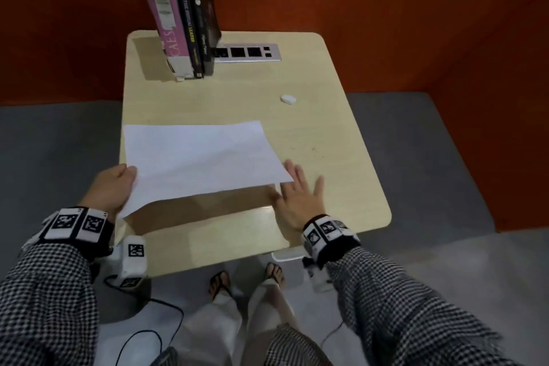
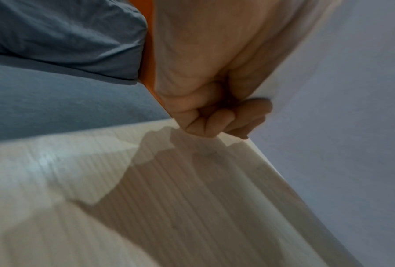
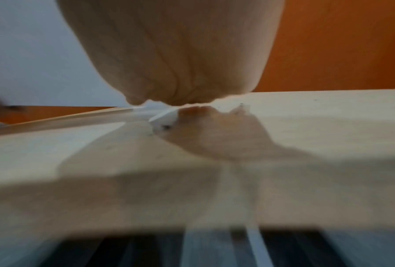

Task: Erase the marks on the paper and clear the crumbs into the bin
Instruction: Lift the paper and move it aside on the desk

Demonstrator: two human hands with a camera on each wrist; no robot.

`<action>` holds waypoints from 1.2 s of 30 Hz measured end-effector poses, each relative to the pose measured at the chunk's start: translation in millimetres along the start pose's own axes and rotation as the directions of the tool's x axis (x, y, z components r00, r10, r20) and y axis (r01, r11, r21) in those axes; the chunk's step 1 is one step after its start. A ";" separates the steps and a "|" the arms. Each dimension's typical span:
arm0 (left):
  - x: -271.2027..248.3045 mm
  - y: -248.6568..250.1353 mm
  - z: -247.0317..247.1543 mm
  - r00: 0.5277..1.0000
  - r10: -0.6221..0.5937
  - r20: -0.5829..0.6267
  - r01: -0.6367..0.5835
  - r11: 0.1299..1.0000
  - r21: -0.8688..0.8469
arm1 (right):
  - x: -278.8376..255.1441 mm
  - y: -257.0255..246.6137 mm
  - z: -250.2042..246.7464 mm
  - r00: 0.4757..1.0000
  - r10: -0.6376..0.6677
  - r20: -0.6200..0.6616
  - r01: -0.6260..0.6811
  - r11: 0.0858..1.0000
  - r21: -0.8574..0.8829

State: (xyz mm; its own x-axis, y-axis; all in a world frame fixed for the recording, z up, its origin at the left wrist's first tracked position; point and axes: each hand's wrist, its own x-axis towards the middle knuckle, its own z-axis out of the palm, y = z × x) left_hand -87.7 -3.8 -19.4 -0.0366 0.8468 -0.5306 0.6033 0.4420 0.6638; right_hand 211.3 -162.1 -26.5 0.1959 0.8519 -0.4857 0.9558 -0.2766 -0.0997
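A white sheet of paper (image 1: 199, 154) hangs tilted over the light wooden table (image 1: 341, 187), its near left side raised and casting a shadow. My left hand (image 1: 118, 184) pinches that left edge; in the left wrist view its curled fingers (image 2: 217, 119) hold the paper (image 2: 340, 108). At the sheet's near right corner my right hand (image 1: 300, 193) lies flat on the table with fingers spread. Dark crumbs (image 1: 303, 147) speckle the table right of the sheet, and some crumbs (image 3: 166, 127) lie under the palm (image 3: 180, 54). A white eraser (image 1: 288, 99) rests farther back. No bin is in view.
Three books (image 1: 187, 24) stand upright at the back left of the table, beside a silver socket panel (image 1: 246, 52). An orange wall (image 1: 386, 9) rises behind. Grey floor surrounds the table, and a cable (image 1: 148, 333) trails near my feet.
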 end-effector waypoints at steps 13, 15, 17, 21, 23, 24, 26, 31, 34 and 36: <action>-6.0 -4.7 -8.6 0.994 0.053 -0.091 -0.049 0.998 0.038 | -2.4 19.6 -5.5 0.987 -0.156 -0.045 0.158 0.987 0.028; -2.4 -2.1 -2.6 0.995 0.072 -0.071 -0.068 0.996 0.052 | 19.0 -7.6 -15.4 0.972 -0.236 -0.001 0.235 0.970 -0.059; 2.5 1.7 2.0 0.994 0.096 -0.044 -0.092 0.992 0.082 | 37.7 -15.1 -22.1 0.977 -0.211 0.026 0.213 0.970 -0.119; 13.3 5.7 3.2 0.988 0.139 -0.065 -0.134 0.988 0.079 | 48.8 28.9 -34.3 0.999 -0.015 -0.028 0.017 0.997 0.080; 19.5 10.6 2.2 0.982 0.167 -0.084 -0.164 0.985 0.047 | 37.0 46.8 -40.8 0.994 0.044 -0.098 -0.022 0.977 0.211; 23.7 15.4 1.7 0.980 0.181 -0.087 -0.178 0.983 0.045 | 30.1 51.2 -44.7 0.989 0.052 -0.138 -0.012 0.962 0.272; 34.2 25.9 4.6 0.972 0.219 -0.080 -0.213 0.974 0.078 | 15.1 53.7 -49.4 0.971 0.084 -0.223 0.015 0.913 0.408; 59.0 54.2 18.6 0.956 0.273 -0.110 -0.252 0.952 0.175 | -16.5 46.1 -44.9 0.920 0.191 -0.343 0.063 0.789 0.611; 64.3 61.1 23.9 0.951 0.278 -0.132 -0.235 0.933 0.273 | -43.3 41.7 -24.2 0.904 0.209 -0.372 0.095 0.751 0.654; 65.0 61.6 24.0 0.948 0.277 -0.154 -0.220 0.926 0.308 | -62.8 41.3 -7.2 0.897 0.220 -0.383 0.105 0.737 0.668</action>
State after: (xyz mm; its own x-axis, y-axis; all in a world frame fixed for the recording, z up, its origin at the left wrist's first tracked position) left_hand -33.8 71.4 -25.6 0.0095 0.9712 -0.2379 0.8117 0.1315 0.5691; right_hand 240.0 -223.8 6.1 0.4698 0.8739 -0.1252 0.5781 -0.4117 -0.7045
